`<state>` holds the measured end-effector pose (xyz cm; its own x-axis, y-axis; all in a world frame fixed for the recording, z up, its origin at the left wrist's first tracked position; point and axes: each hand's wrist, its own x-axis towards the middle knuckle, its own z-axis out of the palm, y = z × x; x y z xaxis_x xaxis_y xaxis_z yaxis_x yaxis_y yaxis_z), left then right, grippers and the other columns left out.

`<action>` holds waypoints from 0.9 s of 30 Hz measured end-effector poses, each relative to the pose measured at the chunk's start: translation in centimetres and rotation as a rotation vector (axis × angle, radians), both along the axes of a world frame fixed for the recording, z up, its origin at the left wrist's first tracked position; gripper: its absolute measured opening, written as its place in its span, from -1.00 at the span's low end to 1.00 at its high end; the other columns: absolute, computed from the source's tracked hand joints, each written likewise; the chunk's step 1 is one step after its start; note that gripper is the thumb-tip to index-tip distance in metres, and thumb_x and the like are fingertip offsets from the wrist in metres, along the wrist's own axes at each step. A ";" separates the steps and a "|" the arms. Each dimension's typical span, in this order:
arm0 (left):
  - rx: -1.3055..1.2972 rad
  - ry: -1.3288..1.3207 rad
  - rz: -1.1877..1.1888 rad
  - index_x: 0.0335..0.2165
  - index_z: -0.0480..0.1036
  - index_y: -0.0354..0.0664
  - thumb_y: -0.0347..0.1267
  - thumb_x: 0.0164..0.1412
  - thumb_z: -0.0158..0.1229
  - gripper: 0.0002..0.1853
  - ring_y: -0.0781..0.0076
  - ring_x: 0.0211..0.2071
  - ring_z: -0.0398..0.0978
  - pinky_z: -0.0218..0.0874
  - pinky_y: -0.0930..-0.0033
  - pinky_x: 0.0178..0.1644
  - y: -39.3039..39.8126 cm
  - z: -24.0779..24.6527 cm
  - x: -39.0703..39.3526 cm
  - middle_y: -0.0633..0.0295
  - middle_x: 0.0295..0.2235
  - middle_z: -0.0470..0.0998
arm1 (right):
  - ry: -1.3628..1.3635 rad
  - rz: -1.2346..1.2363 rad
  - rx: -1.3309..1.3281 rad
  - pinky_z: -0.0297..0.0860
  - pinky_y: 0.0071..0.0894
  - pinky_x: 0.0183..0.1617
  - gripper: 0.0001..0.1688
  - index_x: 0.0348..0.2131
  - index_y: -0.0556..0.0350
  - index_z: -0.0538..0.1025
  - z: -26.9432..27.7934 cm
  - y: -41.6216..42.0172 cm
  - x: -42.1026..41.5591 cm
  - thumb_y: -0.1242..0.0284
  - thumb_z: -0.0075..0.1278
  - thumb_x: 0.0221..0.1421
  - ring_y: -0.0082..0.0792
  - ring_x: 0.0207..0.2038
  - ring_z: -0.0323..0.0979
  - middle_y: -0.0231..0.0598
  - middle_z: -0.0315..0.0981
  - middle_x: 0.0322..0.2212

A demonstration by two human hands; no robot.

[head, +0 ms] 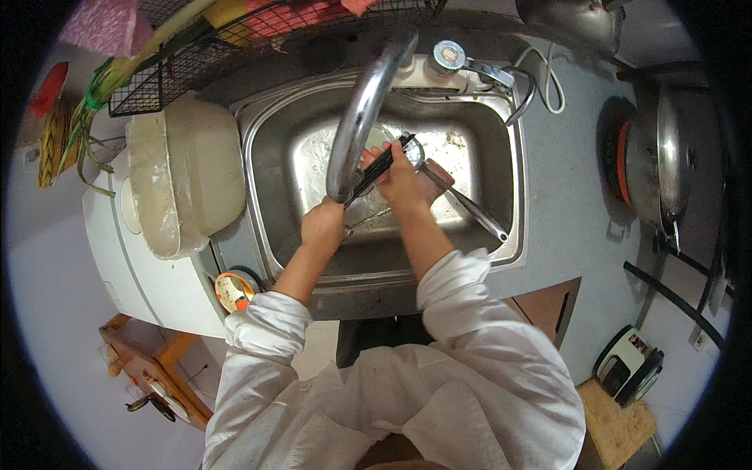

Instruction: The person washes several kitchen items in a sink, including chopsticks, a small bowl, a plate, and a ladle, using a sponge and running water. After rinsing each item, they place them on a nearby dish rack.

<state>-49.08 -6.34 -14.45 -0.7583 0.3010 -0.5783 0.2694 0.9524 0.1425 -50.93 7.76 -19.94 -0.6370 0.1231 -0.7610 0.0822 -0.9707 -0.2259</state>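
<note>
Over the sink [482, 147], my left hand [324, 226] grips the lower end of a bundle of long black sticks that look like chopsticks [379, 167]. My right hand [402, 179] is wrapped around their upper part, its fingers curled about them. The bundle slants up to the right, partly behind the curved chrome faucet spout [361, 111]. Beneath my hands, a metal ladle or similar utensil with a long handle [473, 211] leans toward the sink's right side. A reddish-brown object [440, 173] lies beside it, partly covered by my right hand. A pale round dish [379, 136] shows behind my fingers.
Behind the sink stands a faucet lever [490, 73]. Left are a plastic-covered cream tub [194, 170] and a patterned bowl [234, 291]. A lidded pot [652, 158] is at right. A black wire rack [235, 53] overhangs the back left, with green onions [111, 82] hanging from it.
</note>
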 end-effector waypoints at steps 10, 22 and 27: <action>0.171 -0.144 0.086 -0.42 0.19 -0.36 -0.42 -0.04 -0.11 -0.80 -0.02 -0.46 0.38 0.19 0.14 -0.35 -1.4 3.4 2.5 -0.12 -0.55 0.40 | 0.050 0.001 0.143 -0.05 -0.60 -0.79 -0.69 -0.53 0.12 0.28 -6.6 0.1 -1.4 0.24 -0.27 0.04 -0.60 -0.84 -0.05 -0.45 -0.02 -0.85; 1.086 -1.348 1.192 -0.34 0.19 -0.14 -0.17 0.07 -0.15 -0.72 0.60 -0.77 0.07 -0.08 0.57 -0.74 -0.5 3.0 2.9 0.39 -0.71 0.13 | 0.304 0.302 -0.365 0.07 -0.56 -0.78 -0.48 -0.76 0.06 0.22 -3.7 -0.5 0.1 0.08 -0.34 0.01 -0.53 -0.85 0.03 -0.42 0.02 -0.86; 1.183 -1.439 1.317 -0.35 0.20 -0.12 -0.15 0.09 -0.19 -0.72 0.68 -0.77 0.03 -0.16 0.64 -0.75 0.7 0.9 2.4 0.43 -0.71 0.11 | 0.008 0.611 1.009 0.17 -0.29 -0.66 -0.57 -0.71 0.16 0.36 -7.6 -0.9 -2.4 0.23 -0.29 0.00 -0.18 -0.77 0.22 -0.15 0.27 -0.78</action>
